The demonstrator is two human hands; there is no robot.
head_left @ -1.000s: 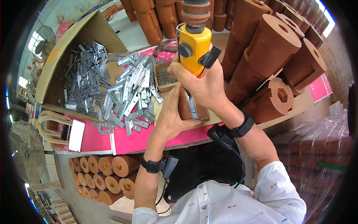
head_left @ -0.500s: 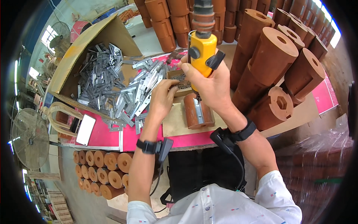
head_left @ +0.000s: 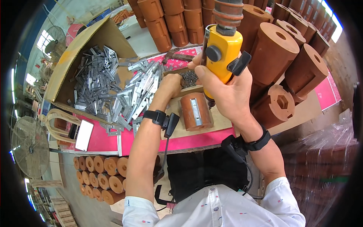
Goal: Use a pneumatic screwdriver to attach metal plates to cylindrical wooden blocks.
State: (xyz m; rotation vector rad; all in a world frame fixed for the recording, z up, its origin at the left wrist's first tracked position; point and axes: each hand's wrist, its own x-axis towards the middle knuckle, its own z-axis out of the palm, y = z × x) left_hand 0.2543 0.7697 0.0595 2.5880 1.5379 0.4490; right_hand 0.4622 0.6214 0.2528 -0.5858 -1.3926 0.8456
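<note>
A yellow power screwdriver (head_left: 224, 51) is gripped in my right hand (head_left: 230, 90), its tip pointing down just right of a reddish-brown cylinder (head_left: 188, 109). That cylinder lies on its side on a cardboard sheet, with a silver metal strip (head_left: 196, 112) along its top; the driver tip is apart from the strip. My left hand (head_left: 172, 85) is curled at the left edge of a small open box (head_left: 184, 92) of screws (head_left: 190, 78). Its fingertips are turned under and hidden, so whatever they hold cannot be seen.
Loose metal strips (head_left: 145, 89) spill from a large cardboard box (head_left: 62, 81) on the left. A hammer (head_left: 177, 56) lies behind the screw box. Brown cylinders (head_left: 274, 53) stand stacked at right and back. A phone (head_left: 84, 135) leans on a wooden stand at the table's left front.
My right hand has lifted the screwdriver off the strip and moved it right. My left hand has curled up at the screw box. The cylinder has turned slightly, and its strip shows fully.
</note>
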